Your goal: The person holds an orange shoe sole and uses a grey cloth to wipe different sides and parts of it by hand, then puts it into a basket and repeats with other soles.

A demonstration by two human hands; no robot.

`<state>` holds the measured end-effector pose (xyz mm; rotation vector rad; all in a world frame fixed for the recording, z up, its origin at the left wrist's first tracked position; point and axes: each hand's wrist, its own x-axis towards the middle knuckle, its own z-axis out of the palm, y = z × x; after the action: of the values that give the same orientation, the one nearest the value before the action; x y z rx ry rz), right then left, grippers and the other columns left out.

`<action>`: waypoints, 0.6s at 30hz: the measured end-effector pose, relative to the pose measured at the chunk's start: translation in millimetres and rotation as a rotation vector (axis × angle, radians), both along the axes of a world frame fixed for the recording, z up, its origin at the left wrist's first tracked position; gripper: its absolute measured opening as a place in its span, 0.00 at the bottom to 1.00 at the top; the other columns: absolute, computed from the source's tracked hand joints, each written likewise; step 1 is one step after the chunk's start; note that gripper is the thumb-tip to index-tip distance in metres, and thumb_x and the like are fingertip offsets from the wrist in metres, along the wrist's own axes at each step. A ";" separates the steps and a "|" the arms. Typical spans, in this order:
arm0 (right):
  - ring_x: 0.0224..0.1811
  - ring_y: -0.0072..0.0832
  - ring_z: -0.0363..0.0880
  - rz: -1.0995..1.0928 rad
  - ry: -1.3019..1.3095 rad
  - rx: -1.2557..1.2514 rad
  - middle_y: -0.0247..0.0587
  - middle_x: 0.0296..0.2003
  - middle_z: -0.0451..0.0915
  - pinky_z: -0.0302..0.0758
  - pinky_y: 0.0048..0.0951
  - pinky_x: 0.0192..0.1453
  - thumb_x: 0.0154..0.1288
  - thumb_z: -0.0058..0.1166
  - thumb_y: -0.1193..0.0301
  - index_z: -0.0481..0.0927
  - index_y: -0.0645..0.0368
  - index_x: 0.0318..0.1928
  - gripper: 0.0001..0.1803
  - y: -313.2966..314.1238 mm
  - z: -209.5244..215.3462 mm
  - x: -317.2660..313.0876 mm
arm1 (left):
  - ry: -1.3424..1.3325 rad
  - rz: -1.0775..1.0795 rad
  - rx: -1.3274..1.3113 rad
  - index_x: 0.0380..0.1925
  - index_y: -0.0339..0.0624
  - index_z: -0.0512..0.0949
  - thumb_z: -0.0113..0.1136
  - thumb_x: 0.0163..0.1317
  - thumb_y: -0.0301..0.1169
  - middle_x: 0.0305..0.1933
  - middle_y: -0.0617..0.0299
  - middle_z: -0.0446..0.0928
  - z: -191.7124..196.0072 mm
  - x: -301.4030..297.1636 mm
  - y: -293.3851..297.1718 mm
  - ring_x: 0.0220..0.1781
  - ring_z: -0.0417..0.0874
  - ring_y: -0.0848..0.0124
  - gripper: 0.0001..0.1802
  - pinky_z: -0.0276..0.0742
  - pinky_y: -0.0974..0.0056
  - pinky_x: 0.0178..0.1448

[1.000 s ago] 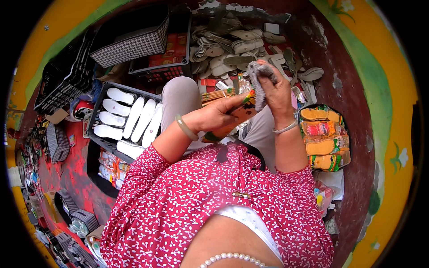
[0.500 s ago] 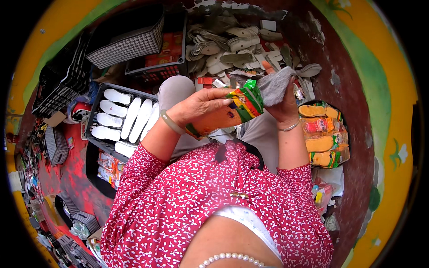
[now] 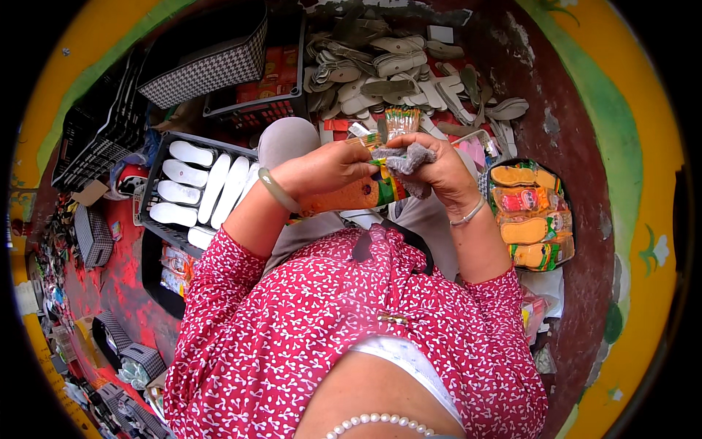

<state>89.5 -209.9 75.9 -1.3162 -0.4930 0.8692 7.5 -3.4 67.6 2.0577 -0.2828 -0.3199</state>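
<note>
Over my lap, my left hand (image 3: pixel 340 172) grips a packaged orange insole (image 3: pixel 342 197) in a green and yellow printed wrapper. My right hand (image 3: pixel 442 170) has its fingers closed around a crumpled grey cloth (image 3: pixel 411 161). The cloth lies against the wrapper's upper end, and the two hands are close together. Part of the package is hidden behind the left hand and the cloth. A bundle of thin coloured packets (image 3: pixel 402 122) shows just beyond my hands.
To the left, a dark crate (image 3: pixel 167 219) holds white insoles (image 3: pixel 191 154). Right of my knee stands a basket (image 3: pixel 528 271) of wrapped orange insoles. Loose insoles (image 3: pixel 398 62) pile up beyond my hands. A houndstooth bin (image 3: pixel 212 80) sits at the far left, beside a black crate (image 3: pixel 252 111).
My right hand has come down and left with the grey cloth, from beside the package onto its upper end. The package has tilted flatter, and the coloured packets behind have come into view.
</note>
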 end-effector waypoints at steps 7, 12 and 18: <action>0.33 0.23 0.79 -0.338 0.249 0.306 0.38 0.32 0.79 0.78 0.22 0.40 0.44 0.54 0.91 0.78 0.66 0.36 0.16 4.4 -13.4 -14.4 | 0.019 -0.022 -0.009 0.42 0.31 0.75 0.55 0.63 0.36 0.33 0.56 0.78 6.2 2.7 -5.4 0.36 0.73 0.75 0.16 0.71 0.66 0.44; 0.33 0.26 0.80 -0.390 0.245 0.387 0.40 0.32 0.79 0.80 0.25 0.41 0.44 0.54 0.91 0.77 0.65 0.37 0.17 4.0 -16.5 -18.6 | 0.064 0.006 -0.177 0.37 0.33 0.76 0.56 0.62 0.35 0.32 0.55 0.77 3.3 0.3 -4.5 0.36 0.74 0.72 0.14 0.70 0.64 0.42; 0.34 0.26 0.80 -0.427 0.194 0.377 0.40 0.32 0.79 0.80 0.26 0.42 0.44 0.51 0.92 0.76 0.65 0.35 0.16 -0.5 -13.3 -19.9 | 0.089 -0.029 -0.106 0.39 0.31 0.76 0.56 0.63 0.36 0.30 0.64 0.75 12.2 -5.8 2.5 0.35 0.69 0.81 0.15 0.69 0.70 0.42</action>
<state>69.6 -210.4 62.6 -0.9300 -0.1960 0.5091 1.6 -1.0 79.8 1.9307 -0.2699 -0.4051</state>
